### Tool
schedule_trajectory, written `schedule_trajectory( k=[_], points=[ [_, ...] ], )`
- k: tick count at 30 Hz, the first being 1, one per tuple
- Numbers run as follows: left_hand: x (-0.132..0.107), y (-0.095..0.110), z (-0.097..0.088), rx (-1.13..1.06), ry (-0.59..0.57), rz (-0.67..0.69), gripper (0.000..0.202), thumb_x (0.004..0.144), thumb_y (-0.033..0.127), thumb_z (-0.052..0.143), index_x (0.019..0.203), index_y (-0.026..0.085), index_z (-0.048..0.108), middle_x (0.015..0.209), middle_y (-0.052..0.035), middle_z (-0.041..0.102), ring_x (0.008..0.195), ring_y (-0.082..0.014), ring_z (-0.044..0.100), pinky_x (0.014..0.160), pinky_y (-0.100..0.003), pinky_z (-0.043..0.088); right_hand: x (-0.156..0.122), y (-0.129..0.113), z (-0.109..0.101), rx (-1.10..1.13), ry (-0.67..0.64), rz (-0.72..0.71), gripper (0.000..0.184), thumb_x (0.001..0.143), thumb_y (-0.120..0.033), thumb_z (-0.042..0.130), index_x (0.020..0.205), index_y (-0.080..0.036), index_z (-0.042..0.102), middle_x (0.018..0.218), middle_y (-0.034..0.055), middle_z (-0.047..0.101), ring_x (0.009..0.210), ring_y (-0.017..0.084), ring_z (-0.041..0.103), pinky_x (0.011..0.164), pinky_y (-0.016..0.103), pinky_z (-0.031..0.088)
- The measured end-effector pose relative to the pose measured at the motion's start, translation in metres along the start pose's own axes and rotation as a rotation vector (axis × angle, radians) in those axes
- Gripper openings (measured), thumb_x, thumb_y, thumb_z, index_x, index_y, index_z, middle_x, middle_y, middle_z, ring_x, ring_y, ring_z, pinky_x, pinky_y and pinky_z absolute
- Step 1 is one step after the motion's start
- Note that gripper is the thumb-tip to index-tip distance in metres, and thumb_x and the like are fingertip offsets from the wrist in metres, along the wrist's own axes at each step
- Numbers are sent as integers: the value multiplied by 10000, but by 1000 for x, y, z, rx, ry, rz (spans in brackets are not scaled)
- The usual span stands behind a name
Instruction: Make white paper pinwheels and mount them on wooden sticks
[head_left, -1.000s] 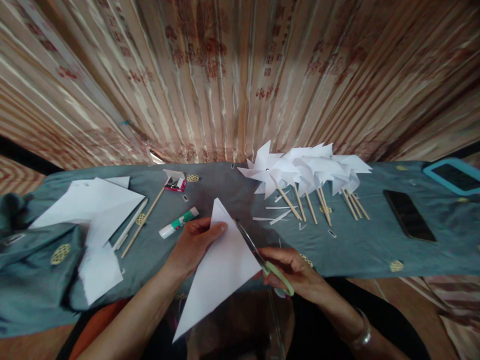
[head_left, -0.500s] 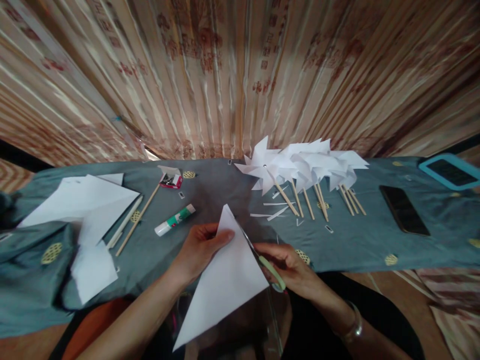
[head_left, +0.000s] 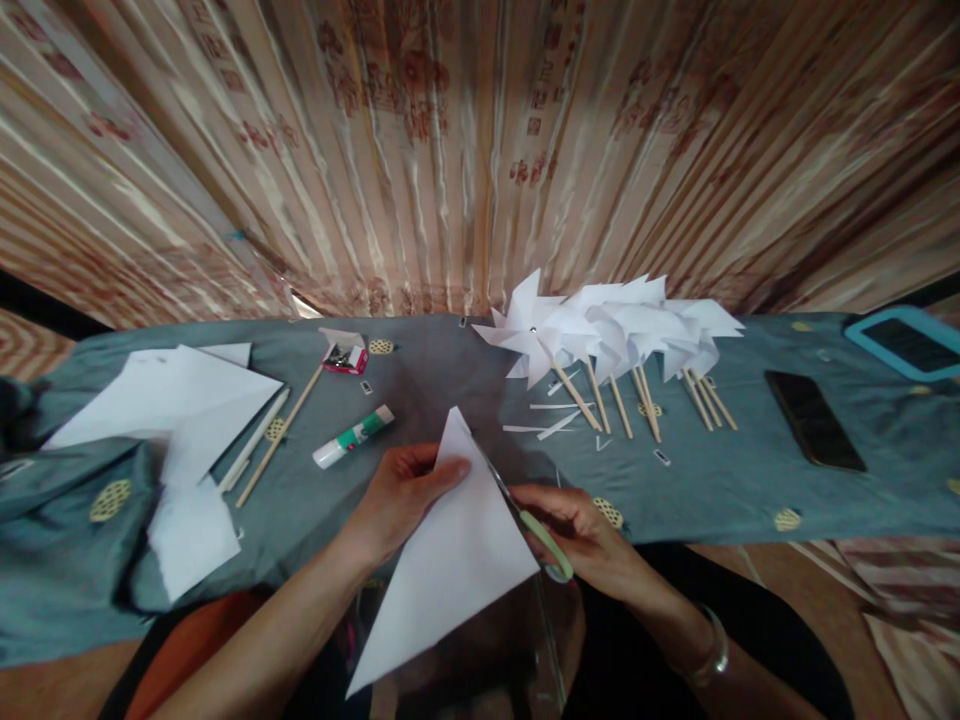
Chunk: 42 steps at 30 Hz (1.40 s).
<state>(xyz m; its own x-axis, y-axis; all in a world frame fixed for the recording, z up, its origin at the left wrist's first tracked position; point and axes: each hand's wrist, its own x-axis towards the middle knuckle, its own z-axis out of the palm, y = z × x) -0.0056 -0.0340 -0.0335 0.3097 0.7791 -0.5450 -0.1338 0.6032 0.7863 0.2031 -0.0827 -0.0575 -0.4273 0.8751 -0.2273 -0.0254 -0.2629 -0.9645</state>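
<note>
White paper (head_left: 457, 570), lower centre of frame, pinched in left hand (head_left: 396, 498); right hand (head_left: 589, 540) gripping scissors (head_left: 546, 541) along paper's right edge; pinwheels (head_left: 622, 325) right of centre.

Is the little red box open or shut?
Open: the red box has its lid flap lifted, and small shiny pieces show inside.
</note>
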Motion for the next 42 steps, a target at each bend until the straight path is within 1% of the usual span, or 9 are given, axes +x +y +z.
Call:
schedule_trajectory(
  k=[3,7,15,19,23,28,31,36,42],
  points=[
    [0,0,-1,11,2,13,313,618,386,807,777,127,734,668,-66,722,507,-156,616,485,-246,456,-1,1,-2,-30,1,-21,420,768,-408,716,1156,-250,686,815,21,670,683,116,576,579,204,490],
    [1,0,-1,14,-6,23,307,620,388,807,767,130,729,671,-62,722,514,-156,621,491,-245,461,-1,0,-3,-13,6,-24,411,759,-401,725,1145,-263,693,855,21,672,695,110,571,577,197,486],
    [1,-1,-2,20,-13,15,309,650,389,790,814,133,735,664,-60,719,502,-152,613,473,-238,448,-2,0,0,-9,19,16,376,773,-374,713,1126,-249,705,739,10,663,655,113,574,542,189,480],
    [1,1,-1,0,-2,3,340,616,395,807,815,127,743,646,-58,713,495,-149,606,474,-237,440,-1,0,3,35,27,34,385,764,-384,720,1126,-256,703,763,9,682,676,123,603,561,203,499],
    [0,2,3,-30,-9,-26,329,585,389,823,764,125,743,651,-65,721,503,-150,615,486,-239,452,-1,-4,4,9,9,8,383,785,-403,702,1136,-252,696,793,13,703,705,136,632,632,233,526],
    [-3,0,8,-51,-19,-82,320,546,380,844,720,130,744,634,-54,721,477,-135,609,467,-226,453,-2,-8,3,-27,3,-33,383,831,-374,664,1197,-260,657,950,30,724,818,151,661,771,270,532],
    [-3,1,9,-61,-16,-87,320,547,379,846,722,130,746,631,-55,722,479,-135,613,467,-224,456,-2,-7,3,-21,0,-27,371,841,-372,655,1193,-256,660,958,33,723,831,156,666,776,274,535],
    [-3,0,9,-69,-13,-92,325,542,382,851,717,129,744,626,-57,721,478,-137,615,465,-223,456,-1,-4,6,18,15,-6,339,845,-378,650,1154,-241,681,888,28,729,763,143,665,722,258,545],
    [-3,-5,12,-78,-69,-112,347,539,397,858,732,131,750,623,-54,723,476,-136,621,459,-213,464,0,-4,6,45,0,-39,347,850,-336,651,1188,-254,659,1019,37,725,887,153,672,814,270,536]
  ],
)
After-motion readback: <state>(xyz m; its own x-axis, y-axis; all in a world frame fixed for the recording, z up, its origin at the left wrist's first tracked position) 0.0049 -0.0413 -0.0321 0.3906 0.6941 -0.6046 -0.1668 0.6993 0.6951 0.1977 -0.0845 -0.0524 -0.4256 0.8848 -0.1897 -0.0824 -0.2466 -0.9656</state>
